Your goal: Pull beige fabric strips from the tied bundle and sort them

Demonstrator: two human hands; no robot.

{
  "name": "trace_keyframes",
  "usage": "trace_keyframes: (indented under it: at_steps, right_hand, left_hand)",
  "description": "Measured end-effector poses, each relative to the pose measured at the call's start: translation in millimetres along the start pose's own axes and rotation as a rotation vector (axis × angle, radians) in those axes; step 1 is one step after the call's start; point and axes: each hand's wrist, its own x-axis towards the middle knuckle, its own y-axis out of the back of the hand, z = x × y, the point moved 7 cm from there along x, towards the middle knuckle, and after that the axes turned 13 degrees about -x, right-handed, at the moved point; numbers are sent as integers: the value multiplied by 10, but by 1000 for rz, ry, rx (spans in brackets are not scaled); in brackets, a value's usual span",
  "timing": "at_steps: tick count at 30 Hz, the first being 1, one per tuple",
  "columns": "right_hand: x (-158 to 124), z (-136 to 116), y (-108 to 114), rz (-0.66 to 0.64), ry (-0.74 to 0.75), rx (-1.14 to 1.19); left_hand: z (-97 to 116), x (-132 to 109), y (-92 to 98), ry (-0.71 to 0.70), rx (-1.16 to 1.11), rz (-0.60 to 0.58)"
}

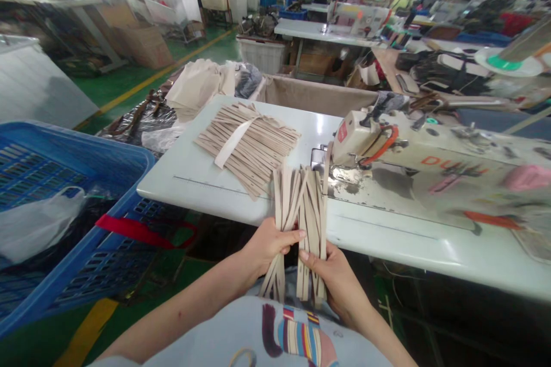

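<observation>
Beige fabric strips are split between my two hands in front of the table's near edge. My left hand [272, 245] is closed round one bunch of strips [282, 195], its thumb pointing across toward the other bunch. Fingers wrapped and thumb on top, my right hand [329, 269] grips a second bunch of strips [312, 206]. The upper ends of both bunches reach over the tabletop, and their lower ends hang near my lap. Behind them on the table lies a wide stack of similar strips [267, 146] with a white band [236, 142] across it.
A sewing machine [387, 146] stands on the white table [206, 198] to the right. At the left is a blue plastic basket [129, 183] with a red strap [129, 229]. Beige fabric pieces [200, 86] lie beyond the table's far left corner. Other people work farther back.
</observation>
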Motion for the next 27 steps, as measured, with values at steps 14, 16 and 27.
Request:
trace_keyframes:
  at_steps: [14,16,27]
  right_hand:
    - [2,54,54,32,-69,29]
    - [3,77,97,59,-95,4]
    - [-11,31,118,40,-48,-52]
  left_hand:
    - [-25,-22,57,63,-92,4]
    - [-75,-32,83,114,-140,38]
    - [-94,-73,55,162,-188,173]
